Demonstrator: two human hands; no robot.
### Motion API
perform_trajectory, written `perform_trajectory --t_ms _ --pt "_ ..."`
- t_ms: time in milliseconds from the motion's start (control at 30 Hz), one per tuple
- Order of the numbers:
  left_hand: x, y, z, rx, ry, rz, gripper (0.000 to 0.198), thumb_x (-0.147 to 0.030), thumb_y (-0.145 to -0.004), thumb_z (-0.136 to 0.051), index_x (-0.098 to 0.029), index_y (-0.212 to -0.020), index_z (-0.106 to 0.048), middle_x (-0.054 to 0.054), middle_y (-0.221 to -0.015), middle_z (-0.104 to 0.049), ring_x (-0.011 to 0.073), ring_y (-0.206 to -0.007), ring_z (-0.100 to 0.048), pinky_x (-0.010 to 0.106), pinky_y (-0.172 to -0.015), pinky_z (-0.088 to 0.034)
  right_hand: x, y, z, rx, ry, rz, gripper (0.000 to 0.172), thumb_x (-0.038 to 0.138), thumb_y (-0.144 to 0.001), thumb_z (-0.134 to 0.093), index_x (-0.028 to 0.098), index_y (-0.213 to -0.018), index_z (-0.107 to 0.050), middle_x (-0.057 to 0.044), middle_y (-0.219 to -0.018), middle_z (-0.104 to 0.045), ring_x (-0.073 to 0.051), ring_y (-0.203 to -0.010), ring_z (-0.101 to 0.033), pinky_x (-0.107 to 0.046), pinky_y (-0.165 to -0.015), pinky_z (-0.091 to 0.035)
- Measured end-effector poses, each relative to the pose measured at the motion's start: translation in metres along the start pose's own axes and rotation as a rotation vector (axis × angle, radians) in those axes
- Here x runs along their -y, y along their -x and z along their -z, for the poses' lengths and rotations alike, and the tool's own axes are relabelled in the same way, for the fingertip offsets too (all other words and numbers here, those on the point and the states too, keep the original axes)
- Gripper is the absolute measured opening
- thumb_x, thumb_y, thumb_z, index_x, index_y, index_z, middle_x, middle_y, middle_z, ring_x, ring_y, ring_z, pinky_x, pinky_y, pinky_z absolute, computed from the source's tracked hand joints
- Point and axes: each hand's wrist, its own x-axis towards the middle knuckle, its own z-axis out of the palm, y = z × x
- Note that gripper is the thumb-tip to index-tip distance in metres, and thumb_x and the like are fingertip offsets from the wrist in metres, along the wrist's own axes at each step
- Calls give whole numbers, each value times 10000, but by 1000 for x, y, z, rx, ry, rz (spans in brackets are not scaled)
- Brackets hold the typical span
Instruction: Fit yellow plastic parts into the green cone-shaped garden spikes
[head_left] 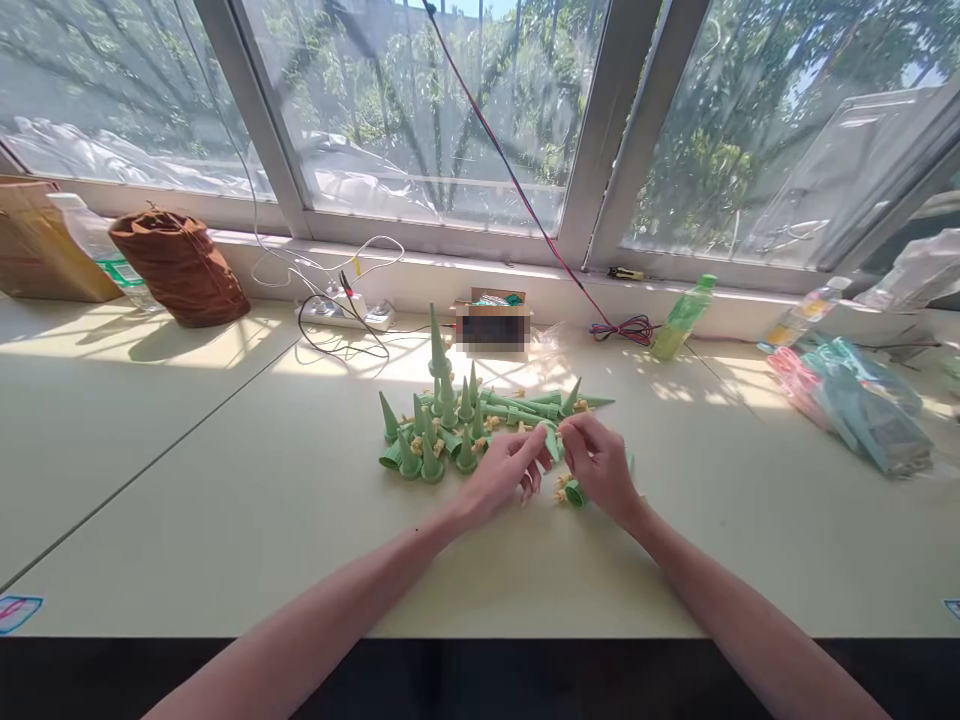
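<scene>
Cone at both hands' fingertips, above table

Cone: pale green, smooth, tapered, looks like plastic. It's held just above the table, at the near side of the pile. Pile is more green cones: some upright on round flared bases, others on their sides, a few showing hollow ends. Small yellowish lumpy bits mixed in. Table pale, smooth, with a dark seam at left.

Around: pile sits close by the left hand. A hollow green end lies beside the right hand, which partly covers it. Behind: small carton, front blurred; white power strip with tangled cables; coiled wire; translucent green bottle. Far left, wrinkled brown pouch. Far right, shiny crumpled plastic bags.

Fingers: left thumb and index closed on cone, other fingers loosely curled. Right thumb and index pinched together at cone's side; cannot tell what's between the tips.
</scene>
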Motion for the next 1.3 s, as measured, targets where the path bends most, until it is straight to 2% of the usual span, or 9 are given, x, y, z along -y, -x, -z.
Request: perform_trajectory --t_ms 167,300,400,567,667,967,1100,1200,1300 --pt "5 0 1 -21 -38 -70 490 -621 -892 -479 -151 -768 -538 -11 -547 -522 86 -424 -481 201 -411 -383 0 -1 0 -6 -29 -20 271 396 -962 -496 210 -767 -518 58 -524 -428 -95 -444 -414 -220 -434 -349" --pt "5 0 0 -82 -117 -127 425 -585 -852 -574 -176 -785 -479 -44 -540 -486 82 -430 -465 193 -398 -348 0 0 1 8 -70 -65 304 439 -964 -488 214 -761 -501 70 -500 -370 -94 -427 -379 -221 -418 -322" --pt "5 0 -1 -124 -148 -166 389 -540 -824 -635 -176 -835 -497 -49 -571 -476 87 -477 -484 193 -422 -360 -1 1 0 15 -96 -82 325 470 -960 -490 214 -760 -499 76 -491 -344 -93 -417 -365 -222 -409 -308" --pt "6 0 -1 -213 -300 -293 349 -484 -830 -647 -165 -936 -549 5 -766 -541 96 -582 -514 209 -490 -430 -2 1 -1 8 -115 -94 333 462 -963 -489 210 -746 -491 81 -488 -328 -84 -410 -340 -219 -408 -293" --pt "7 0 1 -213 -413 -394 308 -454 -859 -623 -170 -975 -587 41 -902 -548 102 -644 -534 208 -515 -449 -2 1 -1 16 -105 -92 338 447 -967 -488 209 -726 -476 77 -490 -340 -82 -413 -335 -217 -410 -290" --pt "12 0 3 -254 -545 -539 246 -350 -928 -547 -222 -1117 -637 74 -1047 -581 88 -630 -518 214 -550 -471 -1 1 0 34 -94 -93 354 458 -967 -480 208 -716 -481 59 -516 -394 -88 -436 -359 -214 -413 -311" --pt "11 0 0 -289 -544 -503 213 -310 -918 -558 -218 -1098 -627 59 -1037 -571 75 -616 -511 203 -545 -464 -1 2 -2 -3 -94 -97 331 451 -967 -482 210 -741 -498 59 -527 -392 -91 -442 -368 -216 -420 -322" --pt "8 0 -2 -330 -452 -419 233 -358 -883 -603 -191 -1047 -600 56 -1025 -584 69 -591 -504 198 -511 -445 1 2 -3 -53 -106 -90 307 440 -969 -482 213 -763 -502 57 -541 -406 -92 -444 -380 -217 -424 -332" --pt "4 0 -4 -270 -266 -263 306 -456 -870 -596 -152 -848 -584 24 -788 -585 70 -512 -483 196 -453 -399 4 2 -3 -99 -106 -71 296 419 -977 -472 215 -763 -495 53 -553 -428 -92 -442 -395 -218 -427 -341"
